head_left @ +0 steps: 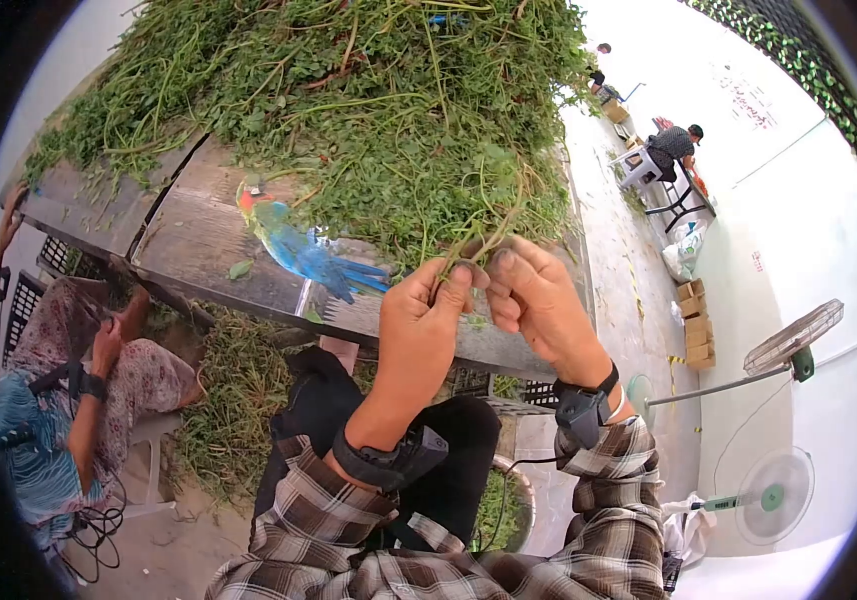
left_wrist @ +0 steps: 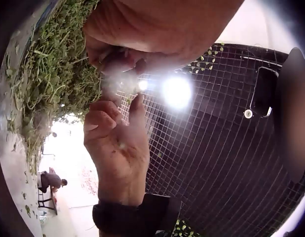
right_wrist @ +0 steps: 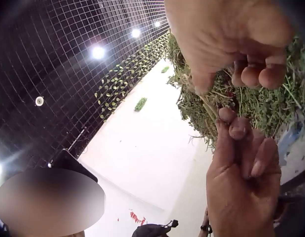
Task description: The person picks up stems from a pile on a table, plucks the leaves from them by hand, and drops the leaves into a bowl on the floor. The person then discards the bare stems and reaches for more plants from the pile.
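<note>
Both hands meet over the table's near edge at a thin green stem (head_left: pixel 502 228) that rises toward the leafy pile (head_left: pixel 389 150). My left hand (head_left: pixel 423 318) pinches it between thumb and curled fingers. Close beside it, my right hand (head_left: pixel 541 305) pinches the stem with thumb and forefinger. In the right wrist view the pale stem (right_wrist: pixel 209 106) runs between the fingertips of the right hand (right_wrist: pixel 231 34) and the left hand (right_wrist: pixel 244 182). Glare covers the fingertips in the left wrist view.
A blue parrot-shaped figure (head_left: pixel 301 245) lies on the wooden table (head_left: pixel 194 235) left of my hands. At left sits another person (head_left: pixel 79 400), near more cut greens (head_left: pixel 249 385) on the floor. Two fans (head_left: pixel 777 495) and cardboard boxes (head_left: pixel 696 325) stand at right.
</note>
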{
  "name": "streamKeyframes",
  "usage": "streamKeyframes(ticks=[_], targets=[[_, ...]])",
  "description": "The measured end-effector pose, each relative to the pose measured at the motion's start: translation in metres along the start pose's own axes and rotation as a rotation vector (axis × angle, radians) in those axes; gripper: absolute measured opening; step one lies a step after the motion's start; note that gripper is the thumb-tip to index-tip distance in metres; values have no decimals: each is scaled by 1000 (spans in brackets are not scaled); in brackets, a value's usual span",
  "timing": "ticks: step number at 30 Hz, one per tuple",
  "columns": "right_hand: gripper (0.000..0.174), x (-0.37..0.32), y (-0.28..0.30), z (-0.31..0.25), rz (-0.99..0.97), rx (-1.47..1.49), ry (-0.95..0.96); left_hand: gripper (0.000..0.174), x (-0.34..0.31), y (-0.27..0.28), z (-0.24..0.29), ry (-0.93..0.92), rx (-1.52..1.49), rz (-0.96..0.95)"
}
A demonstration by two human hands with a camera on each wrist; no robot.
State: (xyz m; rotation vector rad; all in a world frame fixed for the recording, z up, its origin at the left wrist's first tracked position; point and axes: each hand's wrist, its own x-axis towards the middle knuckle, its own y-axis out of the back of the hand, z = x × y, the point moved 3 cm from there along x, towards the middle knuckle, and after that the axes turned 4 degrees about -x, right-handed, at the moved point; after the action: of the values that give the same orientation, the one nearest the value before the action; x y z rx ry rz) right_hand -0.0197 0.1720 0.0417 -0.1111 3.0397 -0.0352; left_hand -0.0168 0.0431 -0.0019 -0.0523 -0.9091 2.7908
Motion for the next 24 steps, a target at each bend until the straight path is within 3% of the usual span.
streamKeyframes(ticks=[5, 13, 18, 22, 24], targets=[[18, 2, -7, 0, -47, 16, 30, 20, -1, -3, -1, -85, 80, -39], [11, 17, 9, -13, 181, 54, 66, 25, -3, -6, -4, -132, 168, -96], [13, 50, 119, -24, 418, 226, 268, 19, -12, 1, 11, -59, 151, -106], [11, 38, 123, -27, 401, 220, 277, 25, -2, 11, 12, -17, -13, -51], [11, 32, 110, -20, 433, 67, 214, 22, -3, 7, 11, 34, -118, -43]])
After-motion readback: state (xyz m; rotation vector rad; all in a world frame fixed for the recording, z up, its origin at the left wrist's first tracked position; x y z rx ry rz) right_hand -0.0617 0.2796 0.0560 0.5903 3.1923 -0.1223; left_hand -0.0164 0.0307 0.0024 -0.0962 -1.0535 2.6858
